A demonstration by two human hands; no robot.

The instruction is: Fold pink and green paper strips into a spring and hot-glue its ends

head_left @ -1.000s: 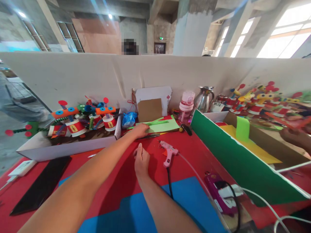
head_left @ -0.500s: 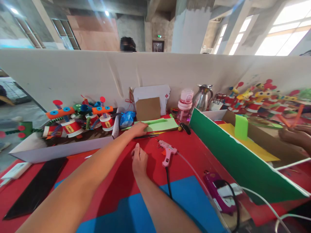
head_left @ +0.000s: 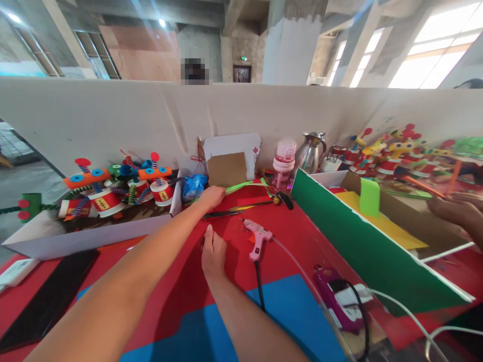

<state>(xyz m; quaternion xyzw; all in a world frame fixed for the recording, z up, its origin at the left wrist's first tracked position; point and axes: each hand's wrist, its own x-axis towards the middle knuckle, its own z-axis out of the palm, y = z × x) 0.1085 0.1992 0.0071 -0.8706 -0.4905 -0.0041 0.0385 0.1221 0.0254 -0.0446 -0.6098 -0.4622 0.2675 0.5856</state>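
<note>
Stretched to the back of the table, my left hand [head_left: 212,198] is closed on the near left edge of the light green paper [head_left: 241,186], which is tilted up and seen almost edge-on. My right hand [head_left: 214,254] is held lower and nearer, curled with the thumb up; whatever its fingers enclose, if anything, is hidden. Just right of it a pink glue gun [head_left: 260,236] lies on the red table covering [head_left: 234,276]. Between my hands and the paper lies a dark, thin tool [head_left: 219,213], possibly scissors.
At left stands a white box [head_left: 94,236] of paper-cup figures [head_left: 107,202]. A green-sided box [head_left: 362,246] is at right, with another person's hand [head_left: 453,208] beyond it. A purple power strip [head_left: 337,299] with cables, a pink bottle [head_left: 284,163] and a steel jug [head_left: 310,153] are nearby.
The green paper lay flat and is now raised off the table in my left hand, showing red beneath. My right hand has hardly moved. The view has shifted slightly.
</note>
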